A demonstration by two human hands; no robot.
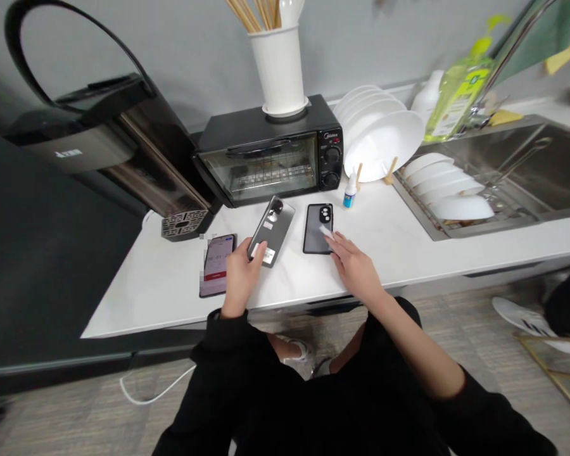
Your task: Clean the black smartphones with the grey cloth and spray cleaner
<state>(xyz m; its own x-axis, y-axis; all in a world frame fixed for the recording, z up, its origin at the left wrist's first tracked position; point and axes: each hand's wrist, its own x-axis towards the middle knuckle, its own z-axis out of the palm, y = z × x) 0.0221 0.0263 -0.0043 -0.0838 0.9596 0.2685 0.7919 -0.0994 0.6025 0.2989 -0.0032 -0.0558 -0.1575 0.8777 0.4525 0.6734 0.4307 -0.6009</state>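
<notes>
My left hand is closed around the lower end of a grey smartphone, whose back with its camera module and white labels faces up. A black-rimmed translucent phone case lies on the counter to the right of that phone. Over the case's lower right part is my right hand, its fingers pressed together on a small white piece, perhaps a wipe or tissue; its kind is unclear. Left of my left hand lies a second phone with a lit screen. A small white bottle with a blue label stands behind the case.
A black toaster oven stands at the back, with a white utensil holder on top. A tall black machine is at the left. White plates, a soap bottle and a sink with bowls occupy the right. Another person's shoe shows on the floor.
</notes>
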